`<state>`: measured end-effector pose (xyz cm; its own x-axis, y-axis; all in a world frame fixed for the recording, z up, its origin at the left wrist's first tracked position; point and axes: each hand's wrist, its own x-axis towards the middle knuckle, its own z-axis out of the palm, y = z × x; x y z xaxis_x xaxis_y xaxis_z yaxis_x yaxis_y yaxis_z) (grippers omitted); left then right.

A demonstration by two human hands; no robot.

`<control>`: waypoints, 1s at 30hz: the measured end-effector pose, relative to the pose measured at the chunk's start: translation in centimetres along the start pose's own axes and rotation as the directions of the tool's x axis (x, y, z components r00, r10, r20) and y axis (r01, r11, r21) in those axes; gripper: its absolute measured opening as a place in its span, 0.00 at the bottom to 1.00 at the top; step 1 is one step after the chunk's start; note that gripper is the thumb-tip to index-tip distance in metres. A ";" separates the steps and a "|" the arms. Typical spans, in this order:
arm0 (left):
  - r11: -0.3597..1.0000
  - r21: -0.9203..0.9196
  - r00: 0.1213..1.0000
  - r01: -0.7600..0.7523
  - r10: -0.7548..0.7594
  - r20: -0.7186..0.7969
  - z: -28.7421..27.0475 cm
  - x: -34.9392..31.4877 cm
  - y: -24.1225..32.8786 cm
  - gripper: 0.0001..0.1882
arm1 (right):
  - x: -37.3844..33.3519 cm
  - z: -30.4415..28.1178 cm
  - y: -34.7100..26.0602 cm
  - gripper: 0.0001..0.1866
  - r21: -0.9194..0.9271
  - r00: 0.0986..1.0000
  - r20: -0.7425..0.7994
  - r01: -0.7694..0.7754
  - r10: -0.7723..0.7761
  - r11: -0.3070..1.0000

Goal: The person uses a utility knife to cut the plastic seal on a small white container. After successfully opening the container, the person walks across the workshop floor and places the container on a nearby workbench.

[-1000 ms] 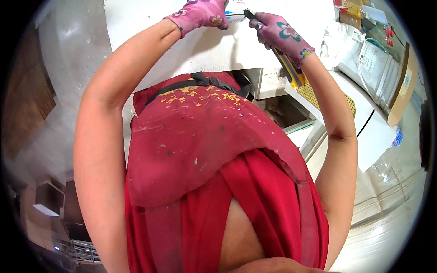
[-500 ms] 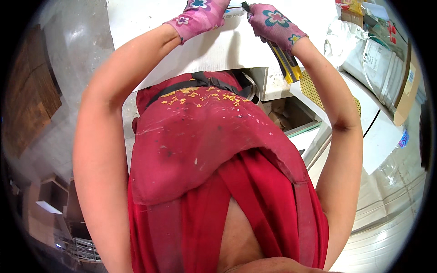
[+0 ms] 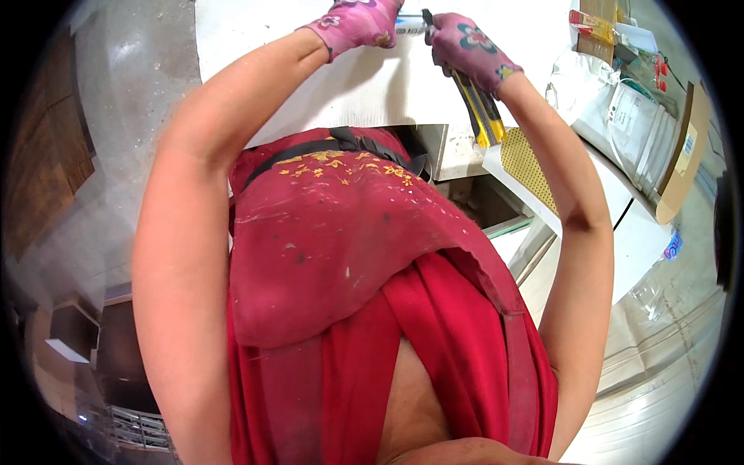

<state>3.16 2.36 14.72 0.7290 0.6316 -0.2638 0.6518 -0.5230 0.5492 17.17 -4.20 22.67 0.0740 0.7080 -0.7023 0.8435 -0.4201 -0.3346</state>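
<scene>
From the right grip (image 3: pixel 470 53), a yellow-and-black tool (image 3: pixel 480 112) juts toward the apron (image 3: pixel 349 232).

Yellow-black cutter (image 3: pixel 478 110), slanted; partly hidden white-blue item (image 3: pixel 411 26) nearby.

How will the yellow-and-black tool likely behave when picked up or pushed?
The tool is probably stiff: it juts straight from the right hand. It seems light, as one hand holds it. Long and flat-looking, it may slide rather than roll.
</scene>
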 end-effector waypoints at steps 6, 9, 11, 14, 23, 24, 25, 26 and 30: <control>0.998 0.036 0.998 -0.047 0.046 0.042 0.5 0.3 0.7 0.21 | -0.9 0.2 0.4 0.11 0.101 0.995 0.045 -0.088 0.084 0.991; 0.999 0.023 0.999 -0.047 0.046 0.011 0.7 0.3 0.7 0.21 | -0.7 0.3 0.4 0.12 0.155 0.993 0.048 -0.116 0.110 0.981; 1.000 0.001 0.999 -0.022 0.022 0.041 0.6 0.4 0.6 0.21 | -0.5 0.4 0.2 0.12 0.089 0.996 0.030 -0.090 0.087 0.992; 1.000 -0.008 0.999 -0.019 0.019 0.036 0.5 0.5 0.6 0.22 | -0.4 0.3 0.0 0.12 0.088 0.999 -0.006 -0.035 0.036 0.995; 0.996 0.029 0.996 -0.080 0.079 0.047 1.3 0.5 1.0 0.21 | -0.9 0.4 1.2 0.11 0.210 0.984 0.080 -0.173 0.159 0.962; 0.997 0.030 0.996 -0.071 0.069 0.051 1.3 0.6 1.0 0.21 | -0.6 0.4 1.4 0.11 0.184 0.989 0.069 -0.145 0.134 0.972; 0.999 0.014 0.997 -0.036 0.035 0.063 1.2 0.6 1.1 0.20 | -0.4 0.4 1.6 0.11 0.160 0.992 0.062 -0.118 0.110 0.980; 1.000 -0.010 0.998 -0.028 0.028 0.054 1.2 0.6 1.1 0.20 | 0.0 0.4 1.7 0.11 0.131 0.996 0.048 -0.084 0.078 0.988; 1.000 -0.012 0.998 -0.026 0.026 0.052 0.7 0.5 1.2 0.19 | 0.5 0.3 1.6 0.05 -0.267 0.947 0.137 0.318 -0.290 0.910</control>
<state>4.49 1.66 14.65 0.7558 0.5867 -0.2906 0.6303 -0.5318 0.5656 18.43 -4.70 21.63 -0.2480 0.7146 -0.6541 0.9331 -0.0054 -0.3596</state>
